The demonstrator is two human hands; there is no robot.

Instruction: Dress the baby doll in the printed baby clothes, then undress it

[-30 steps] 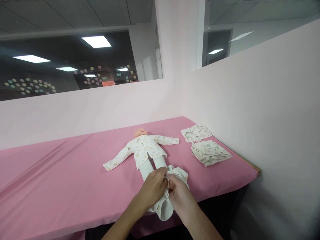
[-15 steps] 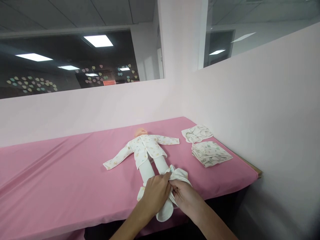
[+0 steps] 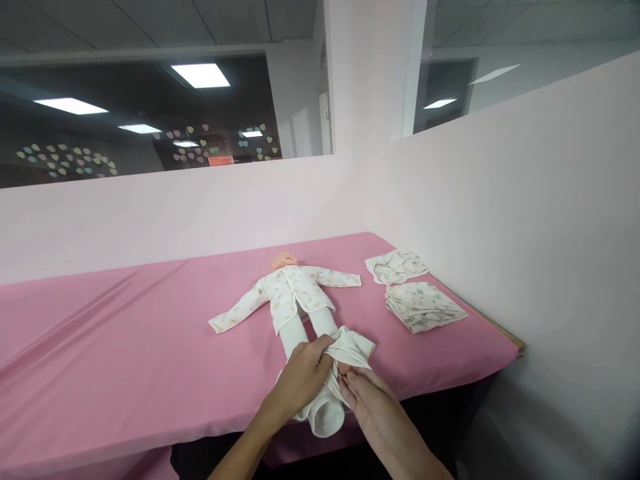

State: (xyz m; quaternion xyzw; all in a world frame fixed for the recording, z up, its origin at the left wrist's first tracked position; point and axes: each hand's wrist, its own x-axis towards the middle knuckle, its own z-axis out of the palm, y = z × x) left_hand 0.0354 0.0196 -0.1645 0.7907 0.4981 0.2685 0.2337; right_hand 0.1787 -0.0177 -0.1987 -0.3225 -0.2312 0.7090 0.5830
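- Head view, clock centred on the hands: pale wall (image 3: 225, 207) and dark window (image 3: 210, 107) at 11 o'clock, pink-covered table (image 3: 150, 373) underneath.
- Doll (image 3: 283, 261) laid out on the table, head at 11, white legs (image 3: 295, 335) running in toward centre; probably turned that way for easy reach.
- Patterned jacket (image 3: 303, 293) on the torso, sleeves splayed wide, clear of the legs.
- Bunched white garment (image 3: 351, 345) at clock centre, over the lower legs; loose tube end (image 3: 327, 419) at 6.
- Left hand (image 3: 304, 375): fingers curled closed on garment edge, likely to keep the gathers together.
- Right hand (image 3: 367, 393): fingers together against garment from 4, tips partly hidden; can't tell if gripping.
- Folded stack (image 3: 424, 307) at 2, smaller cloth (image 3: 397, 267) at 1, presumably parked clear of the hands.
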